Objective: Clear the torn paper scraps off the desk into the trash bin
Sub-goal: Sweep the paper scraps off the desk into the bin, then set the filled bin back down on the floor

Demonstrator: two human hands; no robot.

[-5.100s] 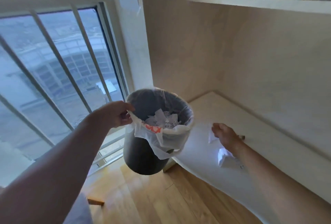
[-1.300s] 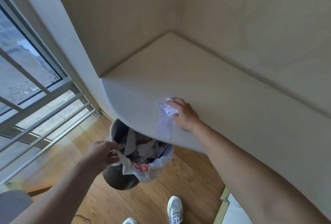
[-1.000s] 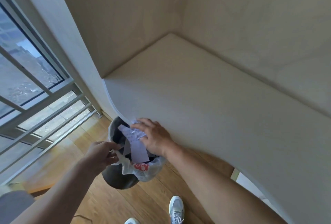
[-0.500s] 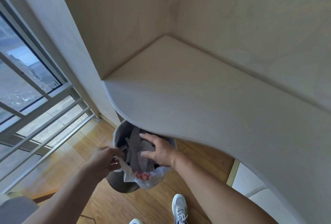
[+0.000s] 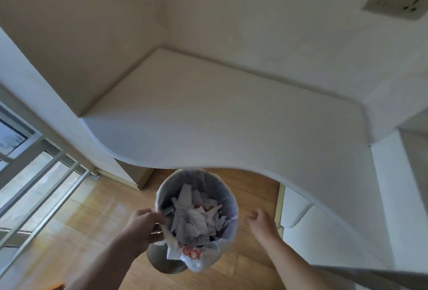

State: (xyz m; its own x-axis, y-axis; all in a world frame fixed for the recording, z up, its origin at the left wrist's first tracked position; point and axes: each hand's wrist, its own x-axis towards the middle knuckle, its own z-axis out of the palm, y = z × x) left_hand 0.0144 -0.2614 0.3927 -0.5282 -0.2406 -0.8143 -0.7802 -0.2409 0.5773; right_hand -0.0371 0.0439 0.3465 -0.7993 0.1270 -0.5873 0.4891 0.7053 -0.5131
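A dark round trash bin (image 5: 162, 264) lined with a white plastic bag hangs just below the desk's curved front edge. My left hand (image 5: 144, 227) grips its left rim and the bag. Several torn paper scraps (image 5: 195, 218) lie piled inside the bin. To the right of the bin, apart from it, my right hand (image 5: 262, 221) hovers with loosely curled fingers and holds nothing. The white desk top (image 5: 231, 123) shows no scraps on the part I can see.
Beige walls close the desk in at the back and left. A window with white bars (image 5: 30, 181) is at the left. Below is wooden floor (image 5: 92, 215); white drawer fronts (image 5: 301, 211) stand under the desk at the right.
My right hand swept the last scraps off the desk edge into the bin, let them go and drew back to the right. The bin now sits closer to me.
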